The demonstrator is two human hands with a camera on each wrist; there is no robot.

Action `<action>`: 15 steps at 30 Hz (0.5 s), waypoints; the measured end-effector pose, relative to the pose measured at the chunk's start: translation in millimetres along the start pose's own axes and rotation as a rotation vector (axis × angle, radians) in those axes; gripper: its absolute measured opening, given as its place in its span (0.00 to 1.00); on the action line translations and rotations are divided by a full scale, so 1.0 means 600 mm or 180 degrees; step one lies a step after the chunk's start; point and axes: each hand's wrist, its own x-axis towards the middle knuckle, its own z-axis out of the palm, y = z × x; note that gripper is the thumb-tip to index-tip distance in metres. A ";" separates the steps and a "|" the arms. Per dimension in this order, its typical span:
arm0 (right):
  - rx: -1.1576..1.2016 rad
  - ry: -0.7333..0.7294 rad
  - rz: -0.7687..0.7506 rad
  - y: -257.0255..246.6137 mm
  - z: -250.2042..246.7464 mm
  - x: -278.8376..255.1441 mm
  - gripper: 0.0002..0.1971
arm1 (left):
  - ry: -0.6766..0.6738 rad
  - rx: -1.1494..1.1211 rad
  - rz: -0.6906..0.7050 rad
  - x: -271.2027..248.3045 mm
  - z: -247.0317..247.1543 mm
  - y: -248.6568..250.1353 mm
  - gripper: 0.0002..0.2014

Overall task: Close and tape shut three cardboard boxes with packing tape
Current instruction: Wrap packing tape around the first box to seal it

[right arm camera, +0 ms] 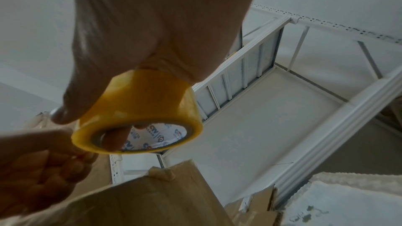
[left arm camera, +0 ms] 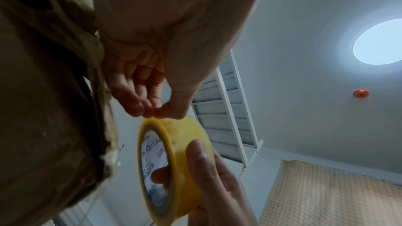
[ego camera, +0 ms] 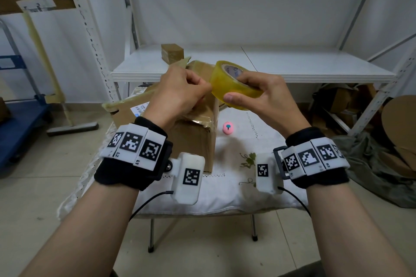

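A yellow packing tape roll (ego camera: 221,80) (left arm camera: 180,135) (right arm camera: 143,102) is held in the air above a brown cardboard box (ego camera: 193,141) (left arm camera: 43,109) (right arm camera: 152,204) on the small table. My right hand (ego camera: 236,87) (right arm camera: 91,125) grips the roll, thumb on its outer face and a finger inside the core. My left hand (ego camera: 208,89) (left arm camera: 153,112) pinches the tape end at the roll's rim with thumb and fingertips. The box top is covered with wrinkled old tape. A second flattened-looking box (ego camera: 128,110) with a label lies behind it at the left.
A small pink object (ego camera: 228,128) lies on the white tablecloth (ego camera: 236,186) right of the box. A small cardboard box (ego camera: 172,51) stands on the white shelf (ego camera: 292,67) behind. Cardboard scraps pile up at the right, and a blue cart (ego camera: 20,123) stands left.
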 end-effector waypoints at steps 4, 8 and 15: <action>0.0051 0.0038 0.0036 0.001 0.000 0.001 0.23 | -0.0015 -0.0013 0.0092 0.001 0.002 -0.001 0.09; -0.0008 0.0052 -0.0002 0.005 0.004 0.002 0.25 | -0.0096 0.0017 0.0170 0.003 0.006 0.001 0.10; 0.0200 0.0121 0.0127 0.008 0.001 0.001 0.22 | 0.0131 -0.0283 0.0115 0.003 0.020 -0.002 0.09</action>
